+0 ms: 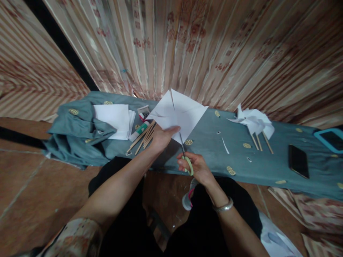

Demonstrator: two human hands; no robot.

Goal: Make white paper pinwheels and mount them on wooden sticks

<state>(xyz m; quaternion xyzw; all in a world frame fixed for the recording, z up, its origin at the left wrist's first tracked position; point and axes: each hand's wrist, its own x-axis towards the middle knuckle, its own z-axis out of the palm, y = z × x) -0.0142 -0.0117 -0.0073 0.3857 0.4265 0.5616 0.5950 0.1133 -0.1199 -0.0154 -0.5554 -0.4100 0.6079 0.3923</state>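
A white square sheet of paper (187, 109) is held up over the cloth-covered surface, one corner toward me. A slit runs inward from its far corner. My left hand (164, 136) pinches the sheet near its left side, thumb on top. In my right hand (195, 165) is a pair of scissors (189, 165) with pale green handles. Its blades meet the near corner of the paper and point toward the middle. Beside my left hand lie several wooden sticks (143, 138) and a green and white glue stick (139, 131).
A stack of white paper (114, 119) sits at the left on the green cloth (209, 150). White paper pinwheels (253, 121) with sticks lie to the right, near a black phone (298, 161) and a blue-framed device (330, 139). A small open box (143, 111) is behind the glue. Curtains (187, 43) hang behind.
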